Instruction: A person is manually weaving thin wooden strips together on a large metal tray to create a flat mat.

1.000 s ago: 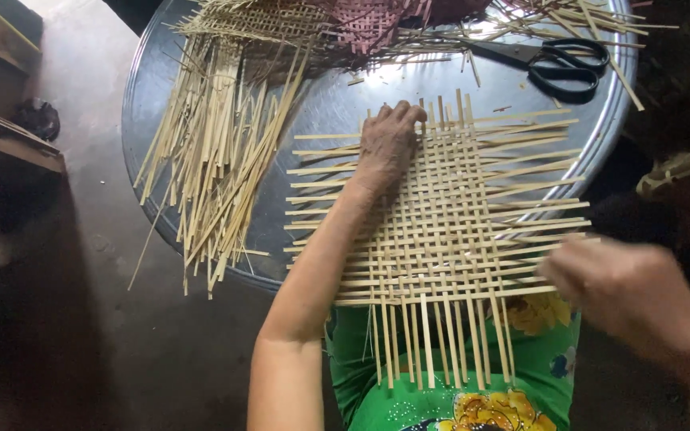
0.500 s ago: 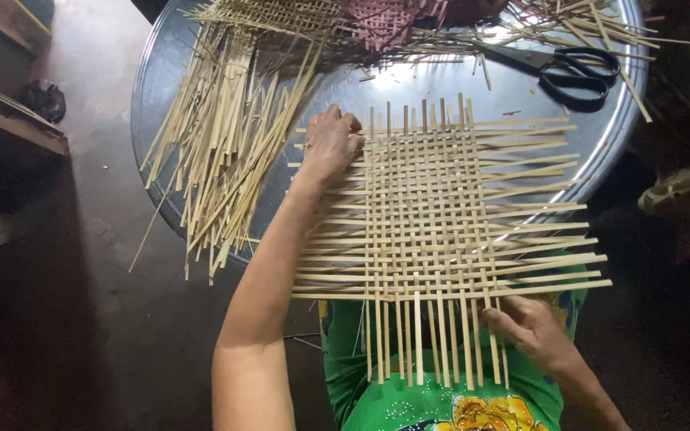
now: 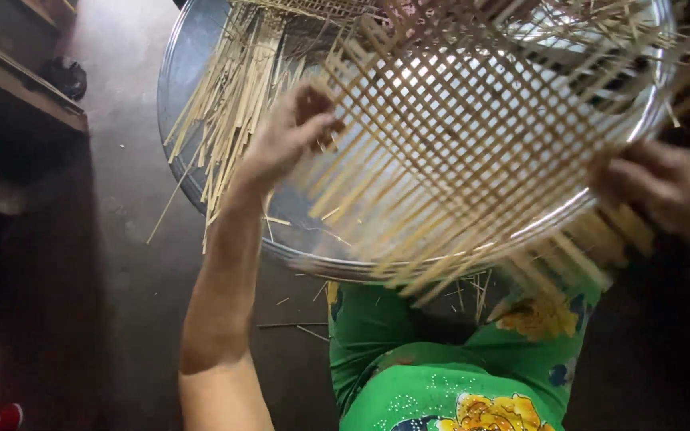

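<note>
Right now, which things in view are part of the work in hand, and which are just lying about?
In hand:
- woven bamboo lattice, lifted and tilted, blurred
- left hand at its left edge
- right hand at its right edge
- round metal tray beneath it
- loose bamboo strips piled on the tray

Lying about:
- dark object on the floor, top left
- wooden bench edge

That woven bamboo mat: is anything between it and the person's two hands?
Nothing visible. The left hand grips the woven bamboo mat at its left edge, and the right hand grips its right edge, both in direct contact, above the round metal tray.
</note>
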